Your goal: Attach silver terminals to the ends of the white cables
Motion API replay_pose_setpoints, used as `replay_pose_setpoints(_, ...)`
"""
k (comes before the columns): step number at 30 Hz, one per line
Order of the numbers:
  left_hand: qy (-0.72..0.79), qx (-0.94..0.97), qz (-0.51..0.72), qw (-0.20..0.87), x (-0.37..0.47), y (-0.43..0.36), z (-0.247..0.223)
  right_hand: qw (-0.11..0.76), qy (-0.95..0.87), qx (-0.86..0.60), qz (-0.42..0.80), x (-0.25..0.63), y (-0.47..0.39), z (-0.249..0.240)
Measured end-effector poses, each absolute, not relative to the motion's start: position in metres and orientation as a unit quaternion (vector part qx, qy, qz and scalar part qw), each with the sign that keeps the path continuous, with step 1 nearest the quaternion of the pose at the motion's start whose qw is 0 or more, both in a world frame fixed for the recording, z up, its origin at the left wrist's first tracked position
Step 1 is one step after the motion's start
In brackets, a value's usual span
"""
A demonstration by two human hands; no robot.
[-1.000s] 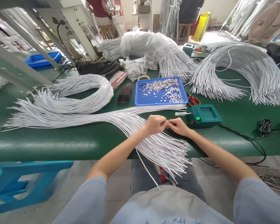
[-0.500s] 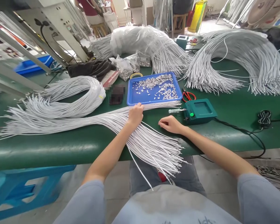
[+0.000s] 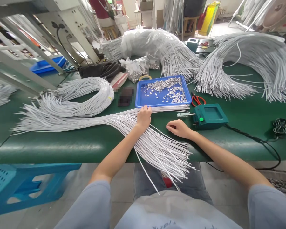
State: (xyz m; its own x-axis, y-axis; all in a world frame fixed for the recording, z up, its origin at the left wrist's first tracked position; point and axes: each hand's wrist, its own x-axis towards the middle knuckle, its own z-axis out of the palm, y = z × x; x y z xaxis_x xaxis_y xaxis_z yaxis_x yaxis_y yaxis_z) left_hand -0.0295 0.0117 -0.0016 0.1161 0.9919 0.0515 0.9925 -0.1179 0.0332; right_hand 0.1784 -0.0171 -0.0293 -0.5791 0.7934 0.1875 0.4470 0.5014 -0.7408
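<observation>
My left hand (image 3: 144, 117) is closed over white cables (image 3: 162, 149) at the fork of a long bundle. One part of the bundle fans out over the table's front edge towards my lap; a thinner part runs along the tray's near side. My right hand (image 3: 179, 128) rests on the table to the right, fingers curled together; whatever they may hold is hidden. Just beyond it is a small green machine (image 3: 211, 116) with a green button and a pale tip pointing left. A blue tray (image 3: 138, 95) of small metal pieces lies beyond my left hand.
Red-handled pliers (image 3: 198, 99) lie between tray and machine. A coiled cable bundle (image 3: 102, 95) is at left, larger ones (image 3: 154, 44) at the back and right. Bags of metal parts (image 3: 135, 68), a tape roll (image 3: 145, 77) and a dark cloth (image 3: 100, 70) lie behind. A blue stool (image 3: 4, 181) stands below left.
The view has shifted slightly, so the table's contents appear a little further right. Both hands keep nearly the same pose and place relative to the cables and the machine.
</observation>
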Motion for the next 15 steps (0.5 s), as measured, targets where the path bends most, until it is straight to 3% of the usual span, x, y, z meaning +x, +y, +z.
replay_pose_setpoints(11, -0.613, -0.788, -0.035, 0.032, -0.037, 0.001, -0.004, 0.241, -0.806, -0.395, 0.369, 0.187, -0.02, -0.047)
replay_pose_setpoints(15, -0.58, -0.803, -0.126, 0.053, -0.035, 0.002, -0.013, 0.228, -0.776, -0.434, 0.397, 0.19, -0.016, -0.049)
